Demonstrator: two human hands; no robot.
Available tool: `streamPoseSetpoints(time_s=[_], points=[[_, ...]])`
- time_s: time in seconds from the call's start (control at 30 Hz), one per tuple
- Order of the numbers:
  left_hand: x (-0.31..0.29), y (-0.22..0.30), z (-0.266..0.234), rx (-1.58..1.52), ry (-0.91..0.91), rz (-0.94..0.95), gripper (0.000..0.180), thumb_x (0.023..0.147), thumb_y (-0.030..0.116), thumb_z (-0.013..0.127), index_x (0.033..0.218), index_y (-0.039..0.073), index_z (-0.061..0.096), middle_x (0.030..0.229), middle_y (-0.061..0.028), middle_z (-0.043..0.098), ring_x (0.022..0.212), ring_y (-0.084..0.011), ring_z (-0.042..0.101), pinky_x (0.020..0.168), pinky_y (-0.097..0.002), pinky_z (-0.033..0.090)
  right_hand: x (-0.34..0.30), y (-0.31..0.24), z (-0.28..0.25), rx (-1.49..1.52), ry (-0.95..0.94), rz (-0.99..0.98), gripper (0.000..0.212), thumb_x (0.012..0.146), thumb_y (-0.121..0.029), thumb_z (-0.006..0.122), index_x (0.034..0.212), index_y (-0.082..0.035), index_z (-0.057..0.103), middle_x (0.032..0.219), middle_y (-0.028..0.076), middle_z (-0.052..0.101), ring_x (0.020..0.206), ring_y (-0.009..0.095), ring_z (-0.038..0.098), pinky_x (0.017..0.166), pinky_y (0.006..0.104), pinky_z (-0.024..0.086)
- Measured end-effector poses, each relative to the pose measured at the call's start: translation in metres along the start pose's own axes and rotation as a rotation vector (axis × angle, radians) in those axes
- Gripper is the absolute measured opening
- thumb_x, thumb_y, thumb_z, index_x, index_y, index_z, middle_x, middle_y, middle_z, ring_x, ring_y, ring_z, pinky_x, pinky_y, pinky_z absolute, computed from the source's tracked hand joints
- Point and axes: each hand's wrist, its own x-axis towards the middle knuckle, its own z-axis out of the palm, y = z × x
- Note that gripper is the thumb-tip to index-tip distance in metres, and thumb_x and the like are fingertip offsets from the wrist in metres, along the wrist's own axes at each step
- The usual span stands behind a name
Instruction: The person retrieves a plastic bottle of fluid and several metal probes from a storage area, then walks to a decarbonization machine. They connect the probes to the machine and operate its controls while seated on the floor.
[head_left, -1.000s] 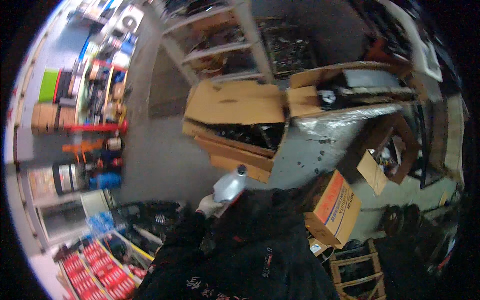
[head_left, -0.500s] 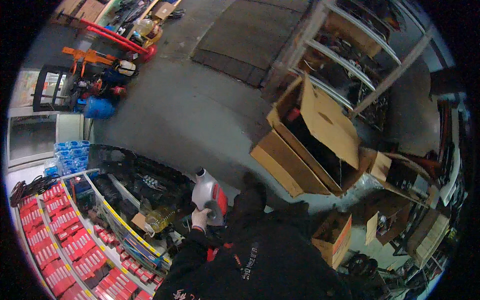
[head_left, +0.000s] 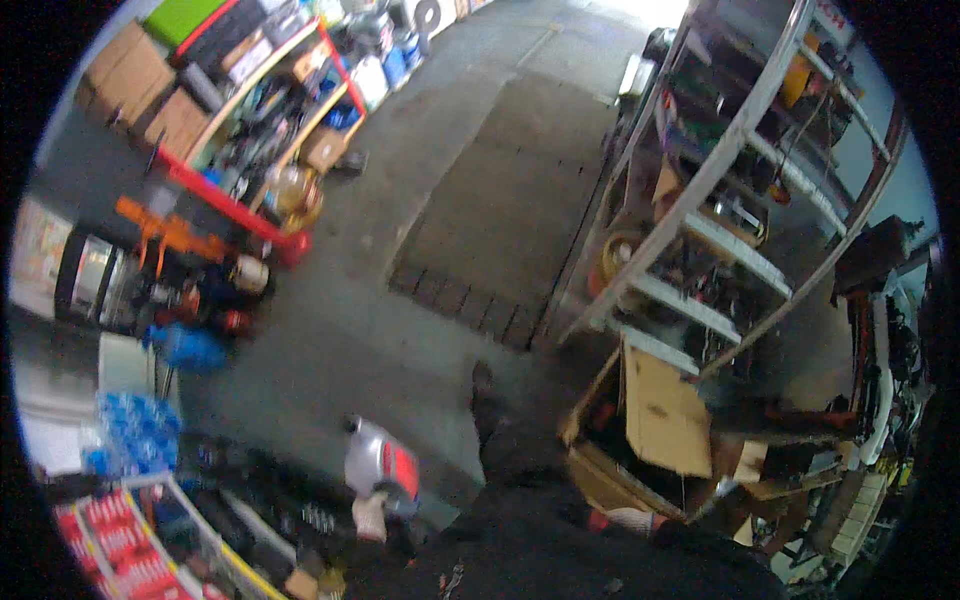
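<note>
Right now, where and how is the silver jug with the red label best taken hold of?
Probably take the silver jug by the end opposite its dark cap, coming from the near side, as the left grip does. The cap points away and leftward, leaving that end easier to reach. Blur leaves any handle unclear.

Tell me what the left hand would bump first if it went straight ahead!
Past the silver jug in its grip, the left hand would perhaps meet the red-edged shelf first, across the grey floor, though depth and exact aim are unclear.
</note>
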Motion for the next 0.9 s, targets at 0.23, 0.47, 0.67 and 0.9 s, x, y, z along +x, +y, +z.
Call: streamPoseSetpoints(time_s=[0.23, 0.47, 0.67, 0.9], points=[[0.188, 0.116, -0.029, 0.7, -0.009, 0.06, 0.061, 0.079, 0.031, 0.087, 0.121, -0.011, 0.072, 0.11, -0.0312, 0.078, 0.105, -0.0442, 0.076, 0.095, -0.0492, 0.058, 0.054, -0.284, -0.279, -0.711, 0.42, -0.119, 0.044, 0.114, -0.037, 0.052, 0.141, -0.008, 0.071, 0.133, 0.016, 0.074, 0.123, 0.039, 0.07, 0.104, 0.0479, 0.055], [0.406, 0.4, 0.078, 0.201, 0.168, 0.048, 0.067, 0.078, 0.037, 0.087, 0.121, -0.012, 0.072, 0.112, -0.0311, 0.078, 0.106, -0.0431, 0.076, 0.094, -0.05, 0.057, 0.023, -0.655, -0.506, -0.602, 0.775, -0.352, 0.048, 0.107, -0.044, 0.061, 0.134, -0.006, 0.071, 0.127, 0.018, 0.076, 0.114, 0.036, 0.073, 0.096, 0.0441, 0.058], [0.574, 0.656, 0.213, 0.259, 0.141, 0.241, 0.072, 0.077, 0.042, 0.087, 0.121, -0.012, 0.072, 0.113, -0.031, 0.078, 0.107, -0.0421, 0.075, 0.094, -0.0508, 0.057, -0.039, -0.93, -0.632, -0.423, 0.89, -0.433, 0.055, 0.11, -0.052, 0.055, 0.136, -0.008, 0.072, 0.129, 0.016, 0.077, 0.121, 0.036, 0.071, 0.105, 0.0466, 0.054], [0.674, 1.091, 0.437, 0.566, -0.419, 0.939, 0.056, 0.083, 0.046, 0.084, 0.112, -0.001, 0.075, 0.098, -0.0292, 0.077, 0.099, -0.0466, 0.076, 0.087, -0.0507, 0.061, -0.166, -1.028, -0.796, -0.022, 1.185, -0.541, 0.056, 0.109, -0.048, 0.06, 0.149, -0.009, 0.062, 0.135, 0.021, 0.075, 0.125, 0.039, 0.071, 0.107, 0.0447, 0.055]])
